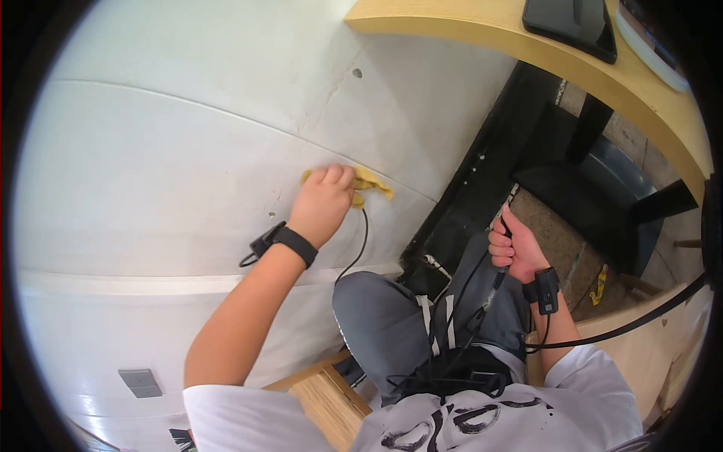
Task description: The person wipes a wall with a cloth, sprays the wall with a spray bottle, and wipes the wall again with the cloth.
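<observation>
Against the white wall panel (226, 162), my left hand (324, 203) is closed on a crumpled yellow cloth (369, 183), whose loose end sticks out to the right of my fingers. A thin black cable (364, 241) runs down from beside the cloth toward my knee. My right hand (514, 245), lower and to the right, is wrapped round a black cable (498, 277) above my leg. Black straps with small devices sit on both wrists.
A curved wooden tabletop (452, 29) at the upper right bears a dark phone (572, 26). Beneath it are a black stool (580, 184) and a yellow scrap (599, 285) on the floor. A grey wall plate (141, 383) is at the lower left. More cables lie on my lap.
</observation>
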A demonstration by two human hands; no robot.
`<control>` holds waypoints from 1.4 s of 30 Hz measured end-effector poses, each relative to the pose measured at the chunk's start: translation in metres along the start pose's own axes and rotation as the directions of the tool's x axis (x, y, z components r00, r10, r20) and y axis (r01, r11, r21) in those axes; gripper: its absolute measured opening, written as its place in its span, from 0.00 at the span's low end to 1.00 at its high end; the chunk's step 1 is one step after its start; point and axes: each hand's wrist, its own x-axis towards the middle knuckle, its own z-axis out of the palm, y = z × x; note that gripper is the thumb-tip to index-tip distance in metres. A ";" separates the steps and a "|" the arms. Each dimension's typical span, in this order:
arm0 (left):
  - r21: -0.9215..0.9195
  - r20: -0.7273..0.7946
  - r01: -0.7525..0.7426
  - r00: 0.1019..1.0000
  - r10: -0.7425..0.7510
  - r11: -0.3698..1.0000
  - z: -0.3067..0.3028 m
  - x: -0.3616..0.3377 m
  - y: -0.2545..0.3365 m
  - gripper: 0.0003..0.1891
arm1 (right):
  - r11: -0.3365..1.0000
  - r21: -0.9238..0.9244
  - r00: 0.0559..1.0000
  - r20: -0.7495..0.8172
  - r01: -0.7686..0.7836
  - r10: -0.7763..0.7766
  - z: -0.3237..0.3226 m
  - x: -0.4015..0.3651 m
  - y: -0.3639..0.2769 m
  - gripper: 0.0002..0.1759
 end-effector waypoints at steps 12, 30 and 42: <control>0.118 -0.352 0.344 0.892 -0.285 0.931 -0.108 -0.030 -0.067 0.18 | 0.999 -0.041 1.000 -0.002 -0.002 0.002 0.004 -0.001 -0.002 0.26; 0.169 -0.448 0.381 0.851 -0.273 0.909 -0.165 -0.064 -0.115 0.20 | 1.000 -0.030 0.999 0.045 0.006 -0.005 -0.003 0.001 -0.001 0.25; -0.133 -0.008 0.141 0.990 -0.144 0.981 -0.032 -0.040 -0.017 0.11 | 0.999 -0.027 0.998 0.064 0.030 -0.028 -0.001 0.001 -0.001 0.26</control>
